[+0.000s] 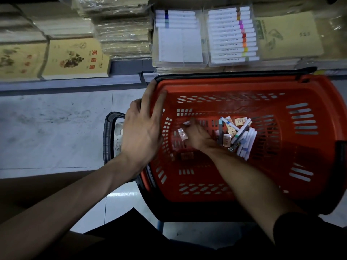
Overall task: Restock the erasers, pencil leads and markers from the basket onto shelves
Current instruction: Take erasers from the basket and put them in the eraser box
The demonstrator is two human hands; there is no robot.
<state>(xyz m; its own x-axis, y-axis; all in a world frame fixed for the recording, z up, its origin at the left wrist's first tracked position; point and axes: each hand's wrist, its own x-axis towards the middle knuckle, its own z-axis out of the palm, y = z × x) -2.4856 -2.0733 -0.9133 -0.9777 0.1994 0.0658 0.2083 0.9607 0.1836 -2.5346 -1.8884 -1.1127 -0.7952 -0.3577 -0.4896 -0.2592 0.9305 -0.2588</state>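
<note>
Markers (246, 141) lay in a loose white heap on the floor of the red basket (234, 85), right of centre, with small tan erasers (238, 121) just beside and partly among them. A few more small packets (181, 133) lay apart on the left of the basket floor. The right hand (197, 136) reached down into the basket, its fingers bent over those left packets. Whether it had hold of any of them could not be told. The left hand (140, 132) rested on the basket's left rim, fingers straight and spread over the corner, holding nothing, the thumb outside near the black handle (108, 139). The basket stood on the tiled floor (56, 128), just in front of a low shelf (75, 84). On the shelf sat two clear trays. The right tray (256, 61) was filled with a row of markers, and the left tray (180, 45) held four at its far end. Notebooks (75, 57) were stacked to the left.
</note>
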